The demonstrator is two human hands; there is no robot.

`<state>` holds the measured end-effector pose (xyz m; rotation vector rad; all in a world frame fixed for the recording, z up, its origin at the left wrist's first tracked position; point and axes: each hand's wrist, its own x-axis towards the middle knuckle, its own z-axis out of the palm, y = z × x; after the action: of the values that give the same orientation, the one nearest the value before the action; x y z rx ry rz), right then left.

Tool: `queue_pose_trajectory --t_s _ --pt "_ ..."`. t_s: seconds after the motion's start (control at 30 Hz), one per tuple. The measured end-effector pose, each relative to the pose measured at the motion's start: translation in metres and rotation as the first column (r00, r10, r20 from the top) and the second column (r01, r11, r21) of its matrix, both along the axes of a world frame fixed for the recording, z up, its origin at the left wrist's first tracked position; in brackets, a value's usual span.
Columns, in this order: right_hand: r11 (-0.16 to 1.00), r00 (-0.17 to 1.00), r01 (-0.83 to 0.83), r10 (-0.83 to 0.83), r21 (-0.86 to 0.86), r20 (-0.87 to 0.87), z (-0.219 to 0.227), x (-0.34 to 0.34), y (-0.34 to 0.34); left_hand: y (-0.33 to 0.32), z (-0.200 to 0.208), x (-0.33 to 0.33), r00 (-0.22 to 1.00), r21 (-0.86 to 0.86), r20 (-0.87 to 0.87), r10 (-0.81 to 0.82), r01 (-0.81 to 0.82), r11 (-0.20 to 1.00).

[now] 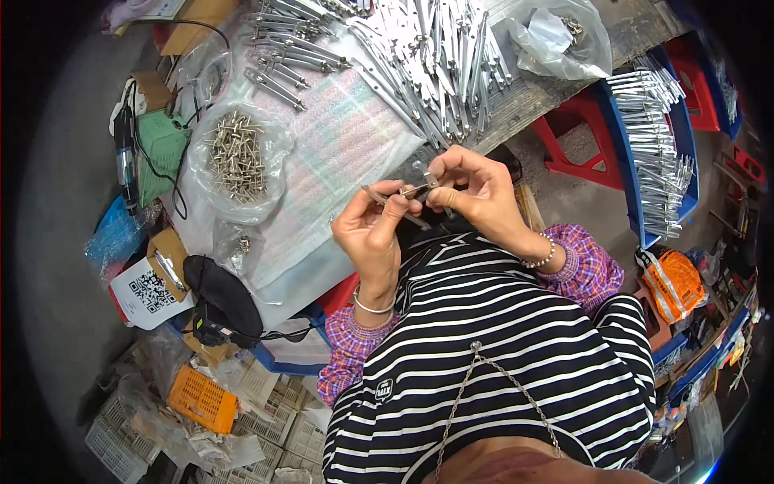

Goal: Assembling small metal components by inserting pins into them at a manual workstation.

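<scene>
Both my hands meet in front of my striped top, fingers pinched around small metal parts. My left hand (369, 234) grips a slim metal bar (415, 221) that slants past its fingertips. Between the two hands shows a short metal pin (413, 192), its left end at my left fingertips. My right hand (477, 198) pinches a second metal piece (420, 167), whose end sticks up beyond the fingers. Fingers hide much of these parts, so I cannot tell how they join. Just beyond my hands lies a pile of slim silver bars (451, 68) on the table.
A plastic bag of metal pins (238, 157) lies on the table at left, a smaller bag (242, 246) below it. Another plastic bag (560, 39) sits far right. A blue bin (622, 153) of metal bars and a red stool (576, 141) stand at right. A green box (160, 149) is far left.
</scene>
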<state>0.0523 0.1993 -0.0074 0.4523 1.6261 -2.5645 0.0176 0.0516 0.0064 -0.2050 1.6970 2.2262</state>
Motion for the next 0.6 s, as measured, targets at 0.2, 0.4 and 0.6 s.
queue_pose_trajectory --t_s 0.2,0.4,0.6 --pt "0.984 0.998 0.033 -0.022 -0.176 0.066 0.0022 0.0002 0.0003 0.0028 -0.0024 0.0019 0.999 0.06 0.023 0.028 -0.03 0.998" --pt "0.999 0.999 0.037 -0.037 0.004 -0.039 -0.0021 0.002 0.0003 0.0028 -0.0006 0.0055 0.977 -0.182 -0.212 -0.027 -0.012 0.983" --pt "0.998 0.996 0.053 -0.051 0.036 -0.068 -0.0033 -0.002 -0.001 0.0034 0.0003 -0.0017 0.999 -0.011 -0.033 -0.01 0.01 1.0"
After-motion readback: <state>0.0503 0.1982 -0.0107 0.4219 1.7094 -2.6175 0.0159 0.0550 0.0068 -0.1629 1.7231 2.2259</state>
